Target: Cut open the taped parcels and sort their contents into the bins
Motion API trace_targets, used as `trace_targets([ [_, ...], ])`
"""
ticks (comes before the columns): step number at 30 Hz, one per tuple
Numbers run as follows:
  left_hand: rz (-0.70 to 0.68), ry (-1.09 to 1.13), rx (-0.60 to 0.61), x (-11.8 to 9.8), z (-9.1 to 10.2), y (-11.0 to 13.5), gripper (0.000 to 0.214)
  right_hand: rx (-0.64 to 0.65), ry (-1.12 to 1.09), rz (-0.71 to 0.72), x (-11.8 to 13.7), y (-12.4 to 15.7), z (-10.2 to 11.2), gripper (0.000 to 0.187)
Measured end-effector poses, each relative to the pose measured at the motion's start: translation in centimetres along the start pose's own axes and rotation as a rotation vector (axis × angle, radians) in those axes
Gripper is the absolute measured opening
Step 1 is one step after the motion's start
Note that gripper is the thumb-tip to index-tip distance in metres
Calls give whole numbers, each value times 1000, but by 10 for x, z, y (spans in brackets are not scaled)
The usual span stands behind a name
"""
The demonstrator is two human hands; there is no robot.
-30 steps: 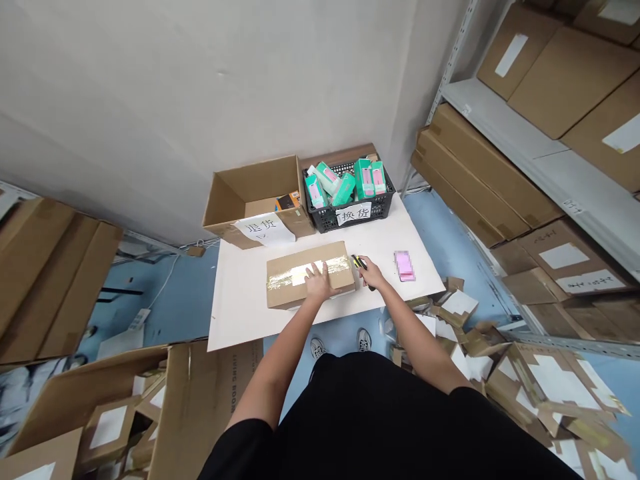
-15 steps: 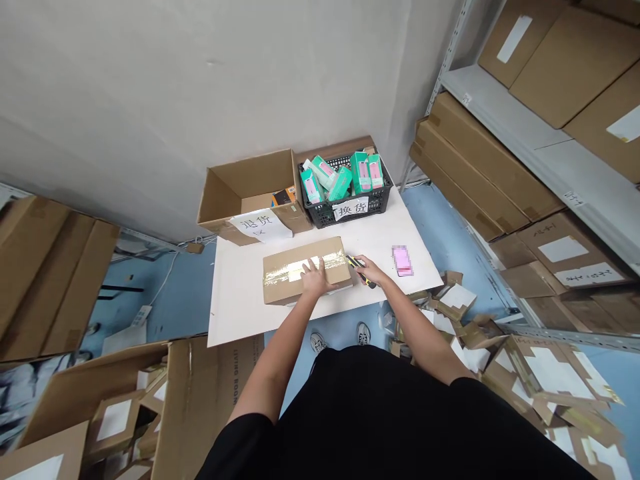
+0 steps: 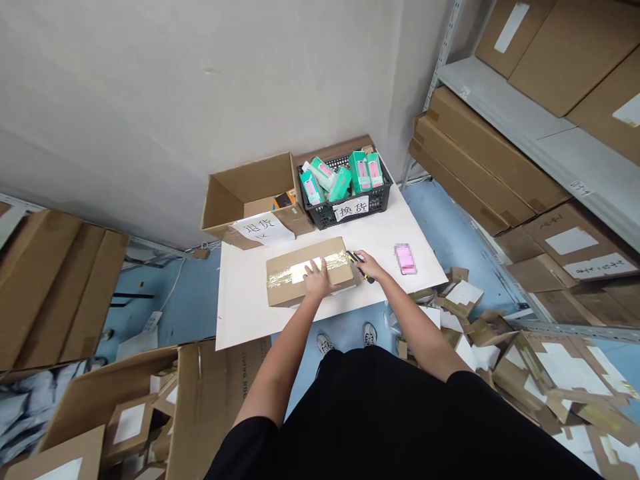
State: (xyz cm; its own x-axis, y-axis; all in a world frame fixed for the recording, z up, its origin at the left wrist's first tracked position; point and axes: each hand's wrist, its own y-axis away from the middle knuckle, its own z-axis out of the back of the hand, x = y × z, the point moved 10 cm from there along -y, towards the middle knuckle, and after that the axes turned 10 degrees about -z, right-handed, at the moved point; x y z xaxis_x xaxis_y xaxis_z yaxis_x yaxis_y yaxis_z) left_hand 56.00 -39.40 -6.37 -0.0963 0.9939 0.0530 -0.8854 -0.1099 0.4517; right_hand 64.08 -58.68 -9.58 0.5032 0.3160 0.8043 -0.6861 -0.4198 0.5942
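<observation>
A taped cardboard box [image 3: 283, 267] lies on the white table [image 3: 240, 320], with clear shiny tape running along its top. Spread flat on the top of this box, near its front edge, is my left hand [image 3: 317, 280], partly over a white label. My right hand [image 3: 369, 265] grips a black and yellow utility knife [image 3: 358, 262] at the box's right end. The knife's front end is right by the end of the tape; whether the blade touches it is too small to tell. A pink phone [image 3: 405, 259], blurred out, lies to the right of my right hand.
Behind the box stand an open carton [image 3: 250, 180] with a paper sign and a black crate [image 3: 325, 215] of green and pink packages. Shelves of cartons [image 3: 500, 173] rise at right. Discarded boxes [image 3: 555, 373] cover the floor there; a large box [image 3: 125, 360] of parcels stands front left.
The view has shifted slightly. My left hand stays flat on the box, and my right hand still holds the knife at its right end, with little visible movement.
</observation>
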Motion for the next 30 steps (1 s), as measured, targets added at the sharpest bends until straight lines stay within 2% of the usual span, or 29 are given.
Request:
trace_targets([
  [3, -6, 15, -3, -1, -1, -1, 141, 9, 41, 14, 5, 1, 0, 52],
  [6, -2, 34, -4, -1, 0, -2, 140, 74, 93, 26, 0, 9, 4, 50],
  [8, 8, 42, -1, 0, 1, -2, 138, 139, 99, 2, -15, 16, 6, 47],
  [10, 11, 52, -7, 1, 2, -1, 137, 138, 47, -36, -36, 19, 12, 41],
  [12, 2, 62, -24, 3, 3, 0, 136, -14, -43, -86, -62, 16, 28, 35],
  [14, -8, 70, -49, 6, 3, 2, 135, -257, -99, -144, -89, 11, 49, 30],
  [16, -5, 75, -72, 12, 2, 5, 134, -440, -51, -195, -108, 3, 64, 26],
  [20, 45, 68, -85, 27, -3, 8, 135, -571, 155, -199, -115, -22, 83, 25],
  [23, 55, 56, -86, 39, -4, 10, 135, -648, 191, -180, -109, -31, 91, 48],
  [25, 15, 79, -72, 49, -2, 9, 130, -673, 184, -120, -98, -31, 78, 59],
  [26, -18, 107, -63, 57, 0, 6, 123, -660, 173, -68, -90, -30, 63, 62],
  [28, -84, 178, -65, 80, 7, 0, 103, -588, 140, 41, -73, -28, 18, 66],
  [30, -108, 231, -96, 115, 16, -6, 91, -497, 107, 99, -61, -26, -34, 73],
])
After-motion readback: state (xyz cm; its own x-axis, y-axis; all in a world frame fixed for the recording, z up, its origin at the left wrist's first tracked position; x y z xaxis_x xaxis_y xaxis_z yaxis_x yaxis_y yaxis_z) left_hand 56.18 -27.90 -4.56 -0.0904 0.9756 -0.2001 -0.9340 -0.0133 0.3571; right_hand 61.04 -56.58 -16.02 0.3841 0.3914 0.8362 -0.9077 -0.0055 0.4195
